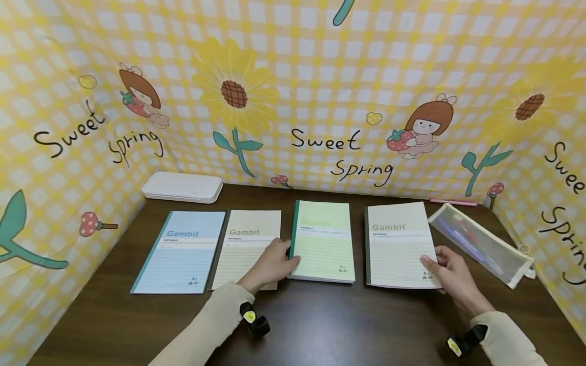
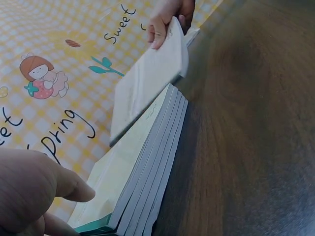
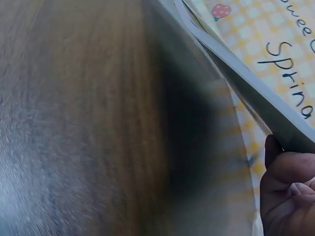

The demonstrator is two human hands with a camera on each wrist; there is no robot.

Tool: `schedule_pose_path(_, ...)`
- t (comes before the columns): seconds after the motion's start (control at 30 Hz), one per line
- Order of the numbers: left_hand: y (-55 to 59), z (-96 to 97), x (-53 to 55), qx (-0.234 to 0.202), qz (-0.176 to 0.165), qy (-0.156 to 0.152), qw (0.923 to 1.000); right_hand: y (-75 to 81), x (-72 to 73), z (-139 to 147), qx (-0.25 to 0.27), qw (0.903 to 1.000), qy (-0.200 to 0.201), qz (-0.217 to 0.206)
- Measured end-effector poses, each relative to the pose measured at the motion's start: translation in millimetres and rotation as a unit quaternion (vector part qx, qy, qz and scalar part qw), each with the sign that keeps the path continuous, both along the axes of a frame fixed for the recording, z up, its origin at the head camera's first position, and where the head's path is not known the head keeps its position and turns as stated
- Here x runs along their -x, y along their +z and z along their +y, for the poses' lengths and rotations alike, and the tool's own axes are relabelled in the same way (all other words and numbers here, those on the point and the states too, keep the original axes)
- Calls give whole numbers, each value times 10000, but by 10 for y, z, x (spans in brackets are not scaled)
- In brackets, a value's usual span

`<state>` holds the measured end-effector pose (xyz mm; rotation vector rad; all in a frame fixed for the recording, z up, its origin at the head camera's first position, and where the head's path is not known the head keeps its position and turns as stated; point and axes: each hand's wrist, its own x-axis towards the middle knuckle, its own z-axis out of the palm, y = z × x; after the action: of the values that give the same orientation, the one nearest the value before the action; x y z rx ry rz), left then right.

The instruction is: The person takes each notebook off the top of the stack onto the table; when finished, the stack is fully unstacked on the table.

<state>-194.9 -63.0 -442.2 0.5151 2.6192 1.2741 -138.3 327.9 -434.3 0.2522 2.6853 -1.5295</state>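
My left hand (image 1: 273, 260) is at the spine edge of a small stack of green notebooks (image 1: 324, 241), its thumb over the top cover near the lower left corner. In the left wrist view, the page edges of several stacked notebooks (image 2: 152, 167) show beside the thumb. My right hand (image 1: 455, 274) pinches the lower right corner of a cream-grey notebook (image 1: 398, 249), thumb on the cover and fingers beneath. The right wrist view shows this notebook (image 3: 256, 93) tilted, with that edge raised off the table. A blue notebook (image 1: 180, 254) and another cream-grey notebook (image 1: 254, 223) lie to the left.
A white case (image 1: 183, 187) stands at the back left. At the right lies a mesh pencil pouch (image 1: 485, 244) with pens inside, and a pink pen (image 1: 453, 202) behind it. Yellow checked cloth (image 1: 320, 76) walls the brown table (image 1: 320, 325) at the back and sides.
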Motion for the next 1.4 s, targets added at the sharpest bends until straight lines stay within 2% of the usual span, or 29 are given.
schedule_pose_path(0.17,-1,6,-9,66,-67,-4,10000,-83,19,-27,-329,9992,33,-209)
schedule_pose_path(0.27,0,6,-10,57,-46,3,10000,-100,25,-33,-913,9956,110,-172)
schedule_pose_path(0.4,2,9,-10,53,-36,22,10000,-98,32,-29,-1916,9811,252,11)
schedule_pose_path(0.47,0,10,-13,67,1,9,10000,-101,33,-28,-2240,9742,283,47)
schedule_pose_path(0.63,9,7,-22,87,43,-23,10000,-116,0,-72,-2577,9658,253,159)
schedule_pose_path(0.83,10,-2,-17,184,97,-36,9998,-112,-13,-151,-2959,9520,208,754)
schedule_pose_path(0.93,7,-2,-13,182,89,-46,9998,-87,8,-174,-3026,9498,309,733)
schedule_pose_path(1.1,9,7,-15,138,48,-52,9999,8,76,-240,-2820,9574,488,374)
schedule_pose_path(1.27,13,9,-9,179,64,-30,9998,111,166,-535,-2192,9725,779,68)
schedule_pose_path(1.4,15,8,-7,166,27,6,9999,105,239,-886,-1490,9832,1034,-208)
